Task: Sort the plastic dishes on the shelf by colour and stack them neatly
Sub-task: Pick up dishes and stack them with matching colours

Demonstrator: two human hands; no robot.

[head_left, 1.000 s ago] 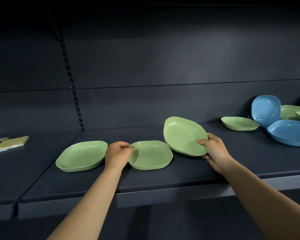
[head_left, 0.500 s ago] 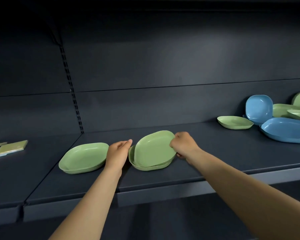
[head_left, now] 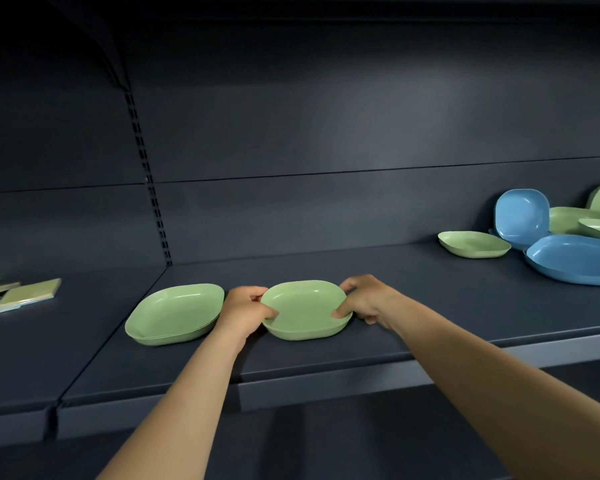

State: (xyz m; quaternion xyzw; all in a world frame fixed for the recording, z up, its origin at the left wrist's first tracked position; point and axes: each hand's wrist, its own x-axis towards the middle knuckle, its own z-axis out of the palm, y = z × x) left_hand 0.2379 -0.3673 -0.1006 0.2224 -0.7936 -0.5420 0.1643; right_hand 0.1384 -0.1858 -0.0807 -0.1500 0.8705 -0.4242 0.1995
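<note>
Green dish stack [head_left: 305, 310] mid-shelf [head_left: 430, 306] | my left hand [head_left: 244, 311] and right hand [head_left: 364, 301] pinch opposite rims | looks light, stiff, slick plastic; I'd hold rims.

1. The dish between your hands [head_left: 305, 310] is a plain pale green, with no pattern on it.
2. The dish to its left [head_left: 175, 314] is the same plain pale green.
3. Far to your right, the flat-lying dish [head_left: 473, 244] is also pale green.
4. The dish leaning on the back panel [head_left: 521, 216] is sky blue, and the larger dish in front of it [head_left: 573, 259] matches that blue.
5. At the right edge, the dishes behind the blue ones [head_left: 568, 220] are pale green.
6. The shelf [head_left: 395, 306] and its back panel [head_left: 326, 133] are a uniform dark slate grey.
7. The flat pieces on the neighbouring shelf [head_left: 26, 295] are yellowish green with pale edges.
</note>
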